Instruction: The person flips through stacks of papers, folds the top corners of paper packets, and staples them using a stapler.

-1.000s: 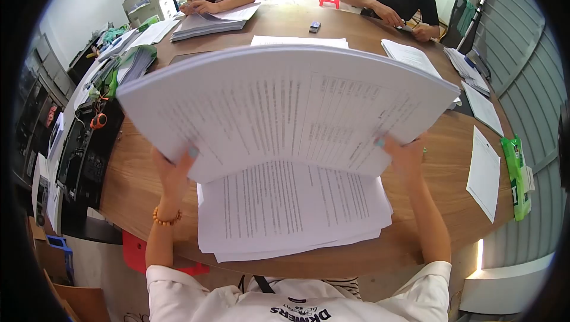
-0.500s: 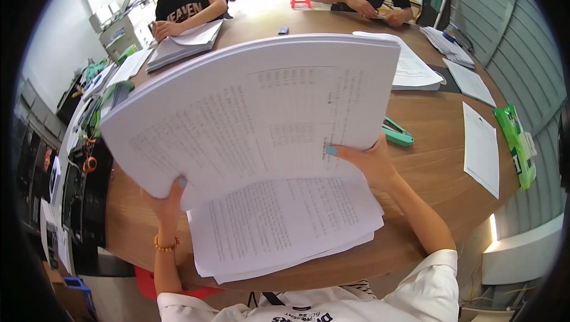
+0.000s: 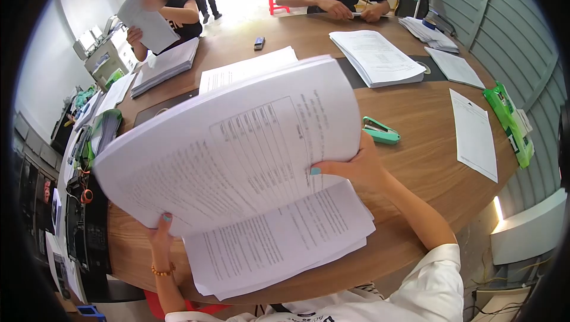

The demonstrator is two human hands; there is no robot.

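A thick stack of printed sheets (image 3: 237,144) is raised and tilted above the table, curving between both hands. My left hand (image 3: 160,236) grips its lower left corner, the thumb lying on the printed face. On the right edge, my right hand (image 3: 356,165) is closed round the stack with its thumb across the page; the fingers behind are hidden. Beneath it, a second pile of printed sheets (image 3: 279,251) lies unevenly at the table's near edge. A green stapler (image 3: 381,131) rests just beyond my right hand.
On the wooden table (image 3: 427,197) lie more paper piles (image 3: 377,58), a single sheet (image 3: 474,135), a green packet (image 3: 509,123) and a small dark object (image 3: 259,43). Across the table one person (image 3: 184,19) holds up papers; another person's hands (image 3: 350,10) work at the far edge.
The raised stack has come lower and tilted further, uncovering papers behind it. My hands still grip it. The person at far left has lifted papers, and the view has shifted.
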